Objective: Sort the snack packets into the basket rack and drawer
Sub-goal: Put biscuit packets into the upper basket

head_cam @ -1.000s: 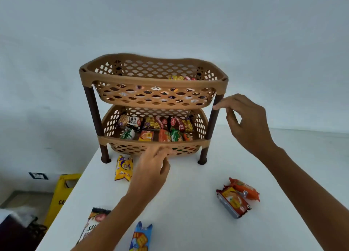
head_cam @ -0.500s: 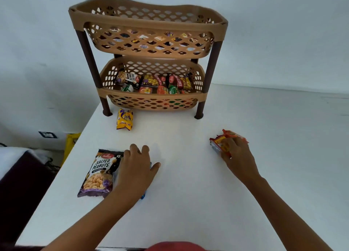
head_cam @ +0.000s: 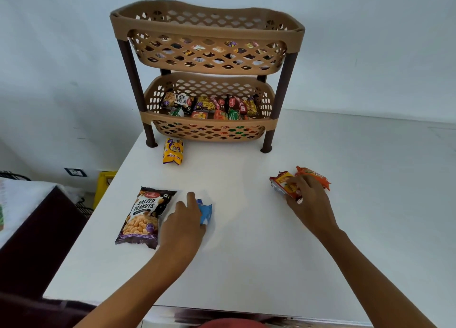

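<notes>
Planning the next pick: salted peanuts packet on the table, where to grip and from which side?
Pinch the salted peanuts packet at its flat top crimp, the far end, coming from above. It lies face up on the table, and its puffed middle likely gives little to hold. Its left edge is free; the left hand, on the blue packet, crowds the right edge.

My left hand (head_cam: 183, 225) covers most of the blue packet (head_cam: 206, 212); whether my fingers grip it I cannot tell. My right hand (head_cam: 311, 202), curled over the red and yellow packet (head_cam: 280, 185), hides its near end. Packets in the upper basket (head_cam: 207, 33) show only as scraps through its lattice.
</notes>
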The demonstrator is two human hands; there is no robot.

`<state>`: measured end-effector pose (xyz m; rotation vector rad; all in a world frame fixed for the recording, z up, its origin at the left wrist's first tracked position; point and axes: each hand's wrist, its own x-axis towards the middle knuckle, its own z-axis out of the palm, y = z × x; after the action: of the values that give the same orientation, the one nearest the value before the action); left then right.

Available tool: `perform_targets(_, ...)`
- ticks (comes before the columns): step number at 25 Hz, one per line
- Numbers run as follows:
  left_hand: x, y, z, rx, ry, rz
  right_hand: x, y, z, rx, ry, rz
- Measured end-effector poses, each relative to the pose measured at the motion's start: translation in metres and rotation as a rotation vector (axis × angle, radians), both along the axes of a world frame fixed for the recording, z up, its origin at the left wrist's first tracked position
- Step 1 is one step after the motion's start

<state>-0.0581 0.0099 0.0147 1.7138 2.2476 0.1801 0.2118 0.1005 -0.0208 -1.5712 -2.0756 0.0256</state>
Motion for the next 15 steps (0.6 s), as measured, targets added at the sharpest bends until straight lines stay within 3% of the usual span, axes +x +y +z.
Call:
perform_targets(4,-0.004,0.004,0.017,0.157,-0.077,-0.002,-0.018,-0.001,0.039,0.144,0.043,0.105)
perform_targets(9,-0.017,0.030,0.070,0.613,-0.216,-0.050,-0.051,0.015,0.113,0.391,0.103,0.218)
perform_targets(15,-0.041,0.072,0.152,1.018,-0.163,-0.155,-0.093,0.057,0.210,0.461,0.347,0.360)
